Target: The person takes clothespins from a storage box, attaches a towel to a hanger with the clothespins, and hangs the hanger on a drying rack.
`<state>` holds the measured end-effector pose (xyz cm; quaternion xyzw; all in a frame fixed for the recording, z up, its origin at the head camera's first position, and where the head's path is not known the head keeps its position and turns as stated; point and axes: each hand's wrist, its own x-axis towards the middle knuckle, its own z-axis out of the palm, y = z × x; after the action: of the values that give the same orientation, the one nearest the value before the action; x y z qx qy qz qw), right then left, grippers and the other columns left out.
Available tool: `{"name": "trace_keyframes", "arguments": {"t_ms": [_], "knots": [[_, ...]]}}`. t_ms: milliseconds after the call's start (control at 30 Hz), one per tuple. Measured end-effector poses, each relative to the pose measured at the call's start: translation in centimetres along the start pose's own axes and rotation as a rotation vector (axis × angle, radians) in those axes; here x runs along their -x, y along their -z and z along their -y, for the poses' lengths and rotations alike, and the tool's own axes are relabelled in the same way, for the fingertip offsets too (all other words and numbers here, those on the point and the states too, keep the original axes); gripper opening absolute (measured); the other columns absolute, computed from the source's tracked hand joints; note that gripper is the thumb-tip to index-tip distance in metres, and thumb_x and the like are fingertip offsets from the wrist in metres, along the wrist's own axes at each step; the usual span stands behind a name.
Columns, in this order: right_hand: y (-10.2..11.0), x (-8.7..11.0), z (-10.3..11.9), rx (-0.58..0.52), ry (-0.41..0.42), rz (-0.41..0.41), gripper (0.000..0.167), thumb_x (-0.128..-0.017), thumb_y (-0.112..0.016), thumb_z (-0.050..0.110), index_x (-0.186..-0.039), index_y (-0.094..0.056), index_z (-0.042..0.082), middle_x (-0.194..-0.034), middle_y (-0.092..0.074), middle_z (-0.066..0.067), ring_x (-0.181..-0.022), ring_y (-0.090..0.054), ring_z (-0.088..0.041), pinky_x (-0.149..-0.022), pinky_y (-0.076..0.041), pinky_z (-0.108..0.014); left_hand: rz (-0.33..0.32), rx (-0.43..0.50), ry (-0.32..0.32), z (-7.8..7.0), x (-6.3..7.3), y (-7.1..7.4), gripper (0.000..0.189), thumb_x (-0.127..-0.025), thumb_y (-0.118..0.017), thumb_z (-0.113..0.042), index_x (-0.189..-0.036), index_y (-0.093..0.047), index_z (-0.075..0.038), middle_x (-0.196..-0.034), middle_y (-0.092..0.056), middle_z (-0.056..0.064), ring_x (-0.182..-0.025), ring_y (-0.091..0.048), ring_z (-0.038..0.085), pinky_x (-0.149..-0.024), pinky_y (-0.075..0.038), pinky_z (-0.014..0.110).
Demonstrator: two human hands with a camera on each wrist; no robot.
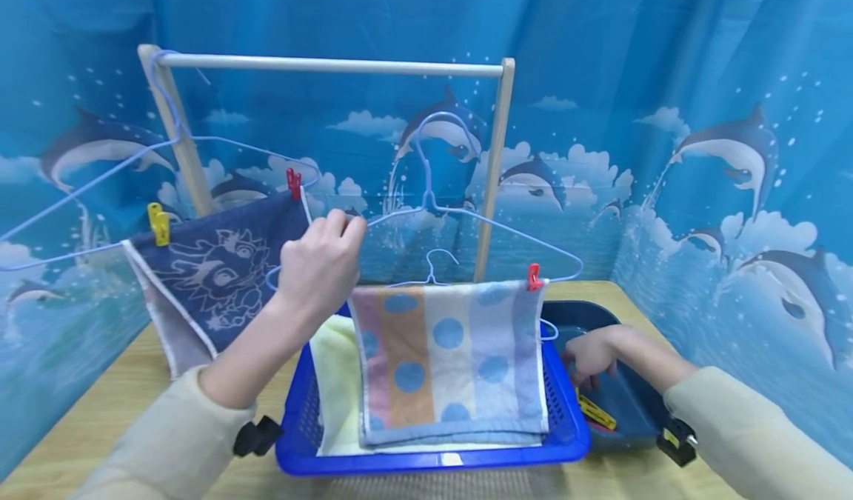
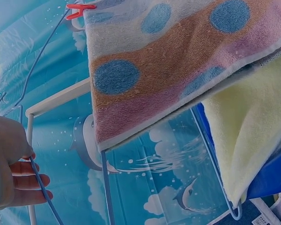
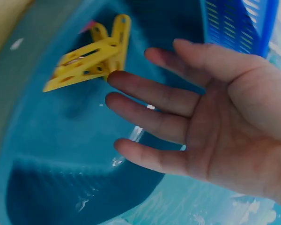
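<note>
My left hand [image 1: 323,259] grips the left arm of a light-blue wire hanger [image 1: 429,198]; in the left wrist view the wire runs between thumb and fingers. A striped towel [image 1: 446,367] with blue dots hangs over this hanger. One red clothespin [image 1: 534,277] clips the towel's upper right corner. My right hand [image 1: 593,352] reaches into a dark-blue basin [image 1: 643,404]. Seen from the right wrist, its fingers [image 3: 150,117] are spread and hold nothing, with the fingertips close to several yellow clothespins [image 3: 91,54] in the basin.
Below the towel stands a blue basket [image 1: 433,461] with a pale-yellow cloth [image 1: 336,381] and another hanger's hook [image 1: 429,263]. At left, a navy cloth [image 1: 220,263] hangs from a hanger by red and yellow clothespins [image 1: 158,224]. Behind is a rack with a horizontal rod [image 1: 333,64].
</note>
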<state>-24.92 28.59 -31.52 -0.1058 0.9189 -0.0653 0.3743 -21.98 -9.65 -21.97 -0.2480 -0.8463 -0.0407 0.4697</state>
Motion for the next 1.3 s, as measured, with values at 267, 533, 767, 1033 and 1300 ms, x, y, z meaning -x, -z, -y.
{"name": "trace_keyframes", "arguments": {"t_ms": [267,533,767,1033,1300], "knots": [[-1.3,-0.1,0.7,0.032,-0.016,0.055,0.018,-0.084,-0.062,0.013,-0.098,-0.053,0.007,-0.084,-0.062,-0.005,-0.078,-0.064,-0.025,-0.071,-0.051,-0.054,0.017,0.004,0.013,0.1,0.0,0.1,0.021,-0.075,-0.064,0.004,-0.096,-0.061,0.001,-0.087,-0.058,0.017,-0.068,-0.059,0.032,-0.038,-0.046,0.039],[-1.8,-0.5,1.1,0.044,-0.013,0.093,0.017,-0.084,-0.065,0.012,-0.097,-0.053,0.009,-0.088,-0.061,-0.004,-0.077,-0.063,-0.022,-0.068,-0.053,-0.05,0.04,0.01,0.022,0.0,0.2,0.0,0.022,-0.075,-0.063,0.005,-0.097,-0.062,0.001,-0.088,-0.059,0.017,-0.068,-0.059,0.032,-0.039,-0.046,0.038],[-1.5,-0.2,0.6,0.003,-0.018,0.036,0.025,-0.081,-0.067,0.01,-0.102,-0.053,0.008,-0.091,-0.059,-0.007,-0.076,-0.062,-0.024,-0.065,-0.053,-0.049,0.046,0.012,0.023,0.0,0.3,0.0,0.022,-0.075,-0.063,0.005,-0.097,-0.062,0.001,-0.088,-0.059,0.017,-0.067,-0.059,0.031,-0.039,-0.046,0.038],[-0.7,0.4,0.2,-0.048,-0.008,-0.028,0.046,-0.077,-0.07,0.009,-0.12,-0.053,0.004,-0.101,-0.059,-0.01,-0.073,-0.064,-0.027,-0.062,-0.054,-0.046,0.042,0.0,0.016,0.0,0.1,-0.1,0.022,-0.075,-0.064,0.004,-0.097,-0.062,0.001,-0.088,-0.059,0.017,-0.067,-0.059,0.031,-0.039,-0.046,0.038],[-0.7,0.8,0.0,0.066,-0.012,-0.083,0.046,-0.078,-0.072,0.015,-0.119,-0.054,0.008,-0.097,-0.058,-0.009,-0.064,-0.062,-0.027,-0.058,-0.051,-0.048,0.055,0.006,0.018,-0.1,0.0,-0.2,0.024,-0.074,-0.064,0.004,-0.098,-0.062,0.001,-0.09,-0.059,0.017,-0.068,-0.059,0.031,-0.039,-0.047,0.038]]}}
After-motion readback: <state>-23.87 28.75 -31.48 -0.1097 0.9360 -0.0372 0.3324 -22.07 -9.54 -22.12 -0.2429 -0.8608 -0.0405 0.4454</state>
